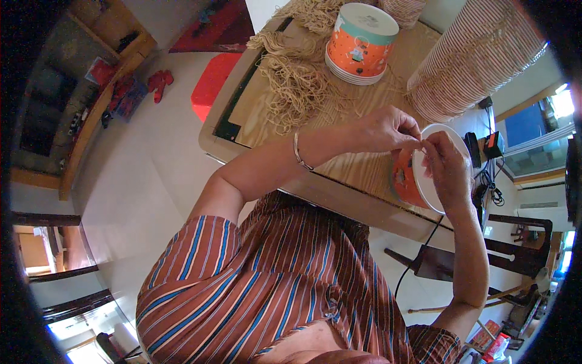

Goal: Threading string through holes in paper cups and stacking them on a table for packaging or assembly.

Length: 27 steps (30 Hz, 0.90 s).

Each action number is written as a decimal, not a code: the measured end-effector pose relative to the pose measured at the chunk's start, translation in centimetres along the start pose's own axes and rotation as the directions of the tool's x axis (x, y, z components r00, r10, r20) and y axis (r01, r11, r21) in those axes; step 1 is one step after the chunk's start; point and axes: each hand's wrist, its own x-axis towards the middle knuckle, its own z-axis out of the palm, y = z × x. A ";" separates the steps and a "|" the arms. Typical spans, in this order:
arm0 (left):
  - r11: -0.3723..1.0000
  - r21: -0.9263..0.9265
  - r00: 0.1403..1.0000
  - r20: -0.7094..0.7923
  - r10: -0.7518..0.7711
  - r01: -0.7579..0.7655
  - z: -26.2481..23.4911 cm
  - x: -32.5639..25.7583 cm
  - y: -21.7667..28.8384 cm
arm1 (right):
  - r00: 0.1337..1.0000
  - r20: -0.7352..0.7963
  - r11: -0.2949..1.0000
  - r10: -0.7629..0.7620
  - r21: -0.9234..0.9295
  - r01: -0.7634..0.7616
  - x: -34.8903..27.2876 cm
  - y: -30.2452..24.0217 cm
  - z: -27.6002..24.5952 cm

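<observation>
My left hand (pixel 388 130), with a bracelet at the wrist, is pinched at thumb and fingertips. Its tips meet those of my right hand (pixel 447 167), also closed in a pinch; whatever is between them is too small to make out. Just beneath both hands is an orange paper tub (pixel 407 182) with a white rim, tipped on its side on the table; my right hand partly covers its mouth. Tan strands of twine (pixel 297 82) lie in a loose tangle to the left of the hands. Beyond them, an upside-down orange and green paper tub (pixel 362 51) tops a short stack.
A tall leaning stack of nested tubs (pixel 473 67) stands on the wooden table (pixel 357 176) at the right. Black cables and adapters (pixel 488 148) sit beside it. There is a red stool (pixel 212 85) left of the table and a dark wooden chair (pixel 436 264) at the right.
</observation>
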 end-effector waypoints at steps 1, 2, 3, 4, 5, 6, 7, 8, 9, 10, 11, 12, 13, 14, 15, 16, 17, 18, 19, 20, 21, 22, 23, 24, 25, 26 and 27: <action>1.000 -0.001 1.000 -0.002 0.000 0.000 0.0 0.0 -0.2 | 1.000 0.002 1.000 -0.001 0.000 0.001 0.1 -0.4 -0.1; 1.000 0.005 1.000 -0.003 0.002 -0.002 0.0 0.1 -0.4 | 0.999 0.015 0.999 0.046 -0.004 -0.046 0.2 -0.7 -0.2; 1.000 0.010 1.000 -0.004 0.005 -0.005 0.0 0.1 -0.6 | 0.995 0.029 0.996 0.093 -0.008 -0.093 0.3 -0.9 -0.2; 1.000 0.009 1.000 -0.001 0.004 -0.004 -0.1 0.0 -0.4 | 0.995 0.028 0.995 0.096 -0.008 -0.096 0.3 -0.8 -0.2; 1.000 0.016 1.000 0.024 -0.002 0.001 -0.1 -0.1 0.0 | 0.992 0.049 0.993 0.119 0.011 -0.120 0.4 -0.5 -0.2; 1.000 0.023 0.999 0.049 -0.007 0.006 -0.1 -0.2 0.2 | 0.987 0.071 0.989 0.142 0.031 -0.145 0.4 -0.2 -0.2; 1.000 0.023 0.999 0.048 -0.007 0.006 -0.1 -0.1 -0.2 | 0.987 0.072 0.989 0.142 0.030 -0.144 0.4 0.0 -0.1; 0.998 0.027 0.998 0.040 0.052 -0.053 -0.1 0.0 -0.9 | 0.987 0.065 0.987 0.148 0.057 -0.151 0.4 0.3 0.0; 0.993 0.032 0.993 0.031 0.111 -0.112 -0.1 0.1 -1.3 | 0.986 0.058 0.984 0.154 0.084 -0.158 0.4 0.4 0.1; 0.993 0.032 0.993 0.033 0.110 -0.111 -0.1 0.1 -1.3 | 0.986 0.058 0.984 0.155 0.085 -0.160 0.4 0.4 0.0; 0.992 0.041 0.992 0.018 0.122 -0.123 -0.1 0.1 -1.2 | 0.985 0.053 0.979 0.166 0.111 -0.171 0.4 0.4 -0.1; 0.990 0.049 0.991 0.003 0.135 -0.135 0.0 0.0 -1.1 | 0.983 0.048 0.974 0.177 0.137 -0.182 0.3 0.3 -0.3; 0.990 0.050 0.991 0.000 0.134 -0.134 -0.1 -0.1 -1.0 | 0.983 0.050 0.974 0.175 0.139 -0.181 0.4 0.3 -0.5; 0.995 0.052 0.996 -0.010 0.090 -0.090 -0.1 -0.2 -0.8 | 0.974 0.080 0.956 0.213 0.186 -0.225 0.5 0.1 -0.7; 0.998 0.053 0.999 -0.019 0.046 -0.045 -0.1 -0.3 -0.7 | 0.962 0.113 0.935 0.249 0.231 -0.270 0.6 0.2 -0.9; 0.998 0.052 0.999 -0.013 0.048 -0.048 0.0 -0.2 -0.7 | 0.961 0.108 0.934 0.254 0.230 -0.273 0.5 0.3 -1.1; 0.996 0.069 0.998 -0.025 0.065 -0.063 0.0 -0.2 -0.8 | 0.965 0.124 0.929 0.230 0.267 -0.256 0.3 0.5 -1.3; 0.993 0.087 0.996 -0.037 0.082 -0.079 0.1 -0.2 -0.9 | 0.969 0.138 0.922 0.206 0.305 -0.240 0.1 0.5 -1.5; 0.993 0.089 0.996 -0.039 0.081 -0.078 0.2 -0.3 -0.9 | 0.969 0.140 0.922 0.203 0.306 -0.238 0.2 0.6 -1.5; 0.998 0.033 0.997 -0.060 0.058 -0.056 0.3 -0.5 -0.9 | 0.970 0.156 0.912 0.186 0.339 -0.230 0.2 0.6 -1.4; 0.999 -0.023 0.996 -0.080 0.033 -0.035 0.3 -0.5 -1.0 | 0.970 0.173 0.901 0.168 0.372 -0.222 0.2 0.6 -1.5; 0.999 -0.023 0.996 -0.079 0.034 -0.036 0.3 -0.5 -1.2 | 0.971 0.171 0.902 0.168 0.372 -0.222 0.3 0.6 -1.5; 0.997 0.003 0.993 -0.085 0.080 -0.080 0.3 -0.5 -1.6 | 0.969 0.175 0.888 0.174 0.397 -0.231 0.3 0.6 -1.4; 0.992 0.030 0.988 -0.091 0.125 -0.122 0.3 -0.5 -1.9 | 0.968 0.179 0.874 0.178 0.423 -0.239 0.4 0.6 -1.4; 0.992 0.029 0.988 -0.087 0.127 -0.125 0.3 -0.5 -2.1 | 0.968 0.175 0.874 0.181 0.422 -0.240 0.3 0.6 -1.5; 0.993 0.003 0.989 -0.088 0.117 -0.117 0.3 -0.5 -2.2 | 0.965 0.180 0.863 0.191 0.437 -0.252 0.3 0.5 -1.6; 0.994 -0.023 0.990 -0.089 0.107 -0.109 0.4 -0.5 -2.2 | 0.962 0.185 0.852 0.201 0.452 -0.265 0.2 0.5 -1.6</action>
